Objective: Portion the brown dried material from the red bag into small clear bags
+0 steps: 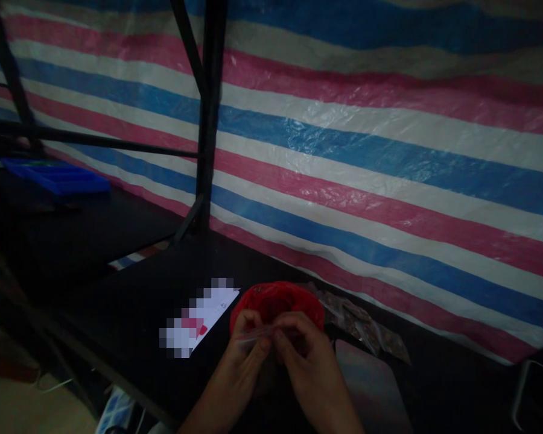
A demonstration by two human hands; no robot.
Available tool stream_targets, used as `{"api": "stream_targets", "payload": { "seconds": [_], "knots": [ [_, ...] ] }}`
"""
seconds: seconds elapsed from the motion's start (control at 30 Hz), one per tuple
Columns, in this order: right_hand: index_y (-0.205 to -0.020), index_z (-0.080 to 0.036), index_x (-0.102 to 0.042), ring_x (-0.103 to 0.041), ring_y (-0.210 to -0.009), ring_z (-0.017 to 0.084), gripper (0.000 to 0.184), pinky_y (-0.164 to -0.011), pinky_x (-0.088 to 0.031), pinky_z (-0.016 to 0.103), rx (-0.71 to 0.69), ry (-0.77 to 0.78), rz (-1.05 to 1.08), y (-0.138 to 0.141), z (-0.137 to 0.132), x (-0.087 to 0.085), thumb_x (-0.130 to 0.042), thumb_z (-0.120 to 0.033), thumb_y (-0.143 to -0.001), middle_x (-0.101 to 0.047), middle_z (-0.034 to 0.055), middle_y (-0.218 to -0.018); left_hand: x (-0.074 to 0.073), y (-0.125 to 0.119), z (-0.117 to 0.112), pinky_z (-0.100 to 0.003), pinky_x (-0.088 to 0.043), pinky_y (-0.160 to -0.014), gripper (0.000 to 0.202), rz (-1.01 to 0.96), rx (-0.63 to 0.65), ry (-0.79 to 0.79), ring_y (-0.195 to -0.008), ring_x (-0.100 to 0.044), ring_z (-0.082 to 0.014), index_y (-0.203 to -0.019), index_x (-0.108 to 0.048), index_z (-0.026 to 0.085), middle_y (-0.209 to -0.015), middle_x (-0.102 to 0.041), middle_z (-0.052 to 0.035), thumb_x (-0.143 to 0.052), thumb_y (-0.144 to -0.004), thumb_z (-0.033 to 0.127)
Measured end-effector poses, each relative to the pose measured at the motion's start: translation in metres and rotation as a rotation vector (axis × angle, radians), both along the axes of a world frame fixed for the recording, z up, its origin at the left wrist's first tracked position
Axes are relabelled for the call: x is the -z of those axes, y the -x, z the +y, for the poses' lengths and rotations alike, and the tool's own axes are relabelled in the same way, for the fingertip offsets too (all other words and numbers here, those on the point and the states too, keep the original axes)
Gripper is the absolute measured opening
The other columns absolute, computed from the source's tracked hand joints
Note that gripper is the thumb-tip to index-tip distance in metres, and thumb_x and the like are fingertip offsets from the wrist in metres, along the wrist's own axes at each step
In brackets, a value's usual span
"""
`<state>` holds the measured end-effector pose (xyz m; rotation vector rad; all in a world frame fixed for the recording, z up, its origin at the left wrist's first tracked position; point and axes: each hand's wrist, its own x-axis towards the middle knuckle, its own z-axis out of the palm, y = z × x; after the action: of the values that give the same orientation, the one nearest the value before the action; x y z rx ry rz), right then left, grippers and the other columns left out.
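From where I stand: striped tarp (344,150) behind, black table (117,313) below. Red bag (248,299) on it, mouth open, looks like limp film. Packets (366,331) lie flat just beyond. Left hand (243,355) and right hand (308,352) nearly touch, fingertips pinched on the clear bag (253,333), held at the red bag's mouth. Contents, if any: can't tell. Clear bag should be near weightless, floppy, a bit slippery, easily creased. Best grip: thumb and forefinger, each end of the edge.
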<state>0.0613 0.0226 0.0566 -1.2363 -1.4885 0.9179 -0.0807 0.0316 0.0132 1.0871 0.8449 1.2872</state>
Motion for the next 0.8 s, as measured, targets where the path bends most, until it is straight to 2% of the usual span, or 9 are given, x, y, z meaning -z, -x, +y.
{"api": "stream_targets", "payload": {
  "seconds": [0.1,0.17,0.27,0.43,0.53,0.63,0.7,0.73,0.8],
  "knots": [
    [-0.095,-0.023,-0.077,-0.075,-0.090,0.025,0.029,-0.082,-0.059,0.034,0.158,-0.026,0.085,-0.013,0.003,-0.002,-0.071,-0.051,-0.089,-0.080,0.0056,-0.095,0.004,-0.007,0.009,-0.043,-0.060,-0.096,0.064,-0.216,-0.077,0.142,-0.104,-0.075,-0.0286,-0.104,-0.064,0.025,-0.104,-0.077,-0.0073,-0.076,-0.075,0.081],
    [-0.100,-0.023,-0.076,-0.076,-0.092,0.026,0.037,-0.080,-0.060,0.034,0.309,-0.056,0.135,-0.024,0.007,-0.003,-0.071,-0.057,-0.088,-0.081,0.0061,-0.098,0.004,-0.014,0.017,-0.051,-0.048,-0.117,0.076,-0.344,-0.129,0.188,-0.131,-0.067,-0.0347,-0.113,-0.065,0.023,-0.128,-0.076,-0.0162,-0.064,-0.076,0.090],
    [-0.099,-0.022,-0.076,-0.078,-0.090,0.028,0.039,-0.079,-0.062,0.037,0.463,-0.084,0.135,-0.044,0.012,-0.002,-0.073,-0.058,-0.083,-0.082,0.0078,-0.097,0.000,-0.026,0.026,-0.050,-0.029,-0.131,0.081,-0.415,-0.138,0.216,-0.152,-0.050,-0.0340,-0.128,-0.066,0.020,-0.153,-0.064,-0.0201,-0.053,-0.085,0.088],
    [-0.091,-0.020,-0.079,-0.077,-0.085,0.033,0.041,-0.078,-0.061,0.045,0.575,-0.068,0.038,-0.081,0.013,0.007,-0.076,-0.057,-0.074,-0.083,0.0107,-0.090,-0.007,-0.034,0.024,-0.049,-0.029,-0.132,0.083,-0.516,-0.067,0.289,-0.158,-0.041,-0.0312,-0.148,-0.057,0.016,-0.167,-0.050,-0.0208,-0.043,-0.093,0.077],
    [-0.092,-0.020,-0.079,-0.078,-0.087,0.034,0.041,-0.079,-0.062,0.047,0.536,-0.018,0.017,-0.090,0.013,0.014,-0.073,-0.058,-0.078,-0.082,0.0118,-0.090,-0.008,-0.034,0.023,-0.048,-0.033,-0.130,0.080,-0.552,-0.045,0.314,-0.156,-0.046,-0.0303,-0.151,-0.055,0.018,-0.167,-0.050,-0.0197,-0.043,-0.095,0.073],
    [-0.099,-0.020,-0.078,-0.075,-0.107,0.038,0.045,-0.098,-0.058,0.056,0.641,-0.136,-0.045,-0.073,0.011,0.011,-0.073,-0.059,-0.078,-0.081,0.0175,-0.112,-0.007,-0.033,0.022,-0.048,-0.033,-0.130,0.076,-0.572,-0.058,0.323,-0.156,-0.046,-0.0288,-0.153,-0.055,0.020,-0.168,-0.049,-0.0177,-0.042,-0.097,0.070],
    [-0.109,-0.020,-0.076,-0.066,-0.126,0.039,0.048,-0.115,-0.046,0.060,0.763,-0.294,-0.065,-0.047,0.005,0.003,-0.073,-0.059,-0.081,-0.074,0.0200,-0.131,-0.007,-0.031,0.019,-0.048,-0.035,-0.129,0.071,-0.576,-0.065,0.316,-0.156,-0.045,-0.0284,-0.149,-0.059,0.022,-0.166,-0.052,-0.0153,-0.043,-0.097,0.068],
    [-0.110,-0.021,-0.077,-0.065,-0.127,0.037,0.045,-0.116,-0.046,0.057,0.709,-0.331,-0.024,-0.032,0.001,-0.001,-0.072,-0.058,-0.084,-0.074,0.0184,-0.131,-0.007,-0.030,0.017,-0.048,-0.039,-0.127,0.066,-0.584,-0.063,0.306,-0.155,-0.047,-0.0287,-0.145,-0.064,0.025,-0.164,-0.056,-0.0138,-0.046,-0.097,0.066],
    [-0.114,-0.024,-0.077,-0.072,-0.116,0.031,0.042,-0.104,-0.057,0.047,0.300,-0.183,0.198,-0.002,-0.005,-0.004,-0.070,-0.059,-0.091,-0.078,0.0135,-0.123,-0.007,-0.027,0.012,-0.048,-0.053,-0.116,0.050,-0.640,-0.078,0.293,-0.147,-0.058,-0.0305,-0.131,-0.073,0.028,-0.148,-0.070,-0.0115,-0.057,-0.095,0.058]
  ]
}}
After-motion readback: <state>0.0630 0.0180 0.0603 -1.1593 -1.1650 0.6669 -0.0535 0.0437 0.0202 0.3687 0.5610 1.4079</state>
